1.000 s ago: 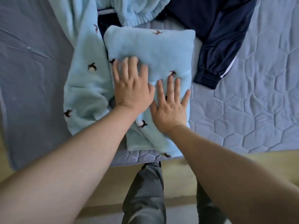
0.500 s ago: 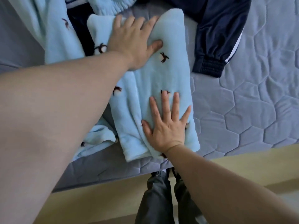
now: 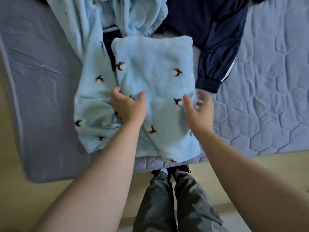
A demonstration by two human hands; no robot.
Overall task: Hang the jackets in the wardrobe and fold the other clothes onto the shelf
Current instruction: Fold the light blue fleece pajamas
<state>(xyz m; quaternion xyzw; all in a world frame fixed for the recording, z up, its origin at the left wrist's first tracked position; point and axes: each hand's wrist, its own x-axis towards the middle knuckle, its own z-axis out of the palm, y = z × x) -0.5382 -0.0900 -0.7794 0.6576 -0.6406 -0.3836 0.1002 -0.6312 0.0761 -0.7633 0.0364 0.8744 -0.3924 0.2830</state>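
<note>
A folded light-blue fleece garment (image 3: 155,77) with small dark bird motifs lies near the front edge of the bed. My left hand (image 3: 128,106) grips its left edge, thumb on top and fingers curled into the fabric. Blurred by motion, my right hand (image 3: 199,111) hovers at the garment's right edge with its fingers spread and lightly curved, holding nothing. A second piece of the same blue fleece (image 3: 95,101) lies unfolded to the left and runs up to the back. A navy jacket (image 3: 212,47) with white stripes lies at the back right, one cuff beside the folded garment.
The clothes lie on a quilted blue-grey mattress (image 3: 260,97). A plain grey blanket (image 3: 41,97) covers its left part. Below the bed's front edge I see yellowish floor (image 3: 250,166) and my legs in grey trousers (image 3: 167,203).
Both hands have lifted off the flat press. My left hand came back from the far end to the left edge and took hold; my right hand moved to the right edge.
</note>
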